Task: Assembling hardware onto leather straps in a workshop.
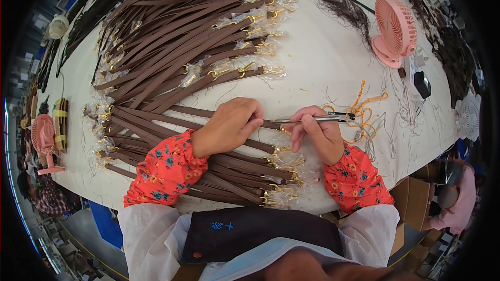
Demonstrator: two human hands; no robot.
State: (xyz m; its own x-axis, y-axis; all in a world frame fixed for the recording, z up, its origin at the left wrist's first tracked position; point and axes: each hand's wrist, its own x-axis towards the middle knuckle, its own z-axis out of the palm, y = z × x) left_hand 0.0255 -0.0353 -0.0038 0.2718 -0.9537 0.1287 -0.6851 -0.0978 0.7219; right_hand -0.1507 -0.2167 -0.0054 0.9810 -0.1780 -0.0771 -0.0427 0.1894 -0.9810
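My left hand [232, 122] is closed over the pile, its thumb and fingers pinched together at a brown strap [270, 124] that comes out beside the thumb. My right hand [317, 132] grips a slim silver tool [317, 119] with a black end, shaped like tweezers or thread snips. Its tip points left, at the strap's end. Under and around my left hand lie many flat brown straps [239, 171] with gold-coloured clasps in clear plastic wrapping. An orange braided cord [367, 111] lies looped by the tool's black end.
A larger heap of brown straps [182, 31] covers the far left of the white table [323, 67]. At right stand a pink fan [395, 28] and a power strip [416, 75], near loose threads. Another pink fan [43, 138] is at far left. A person in pink [461, 205] sits at right.
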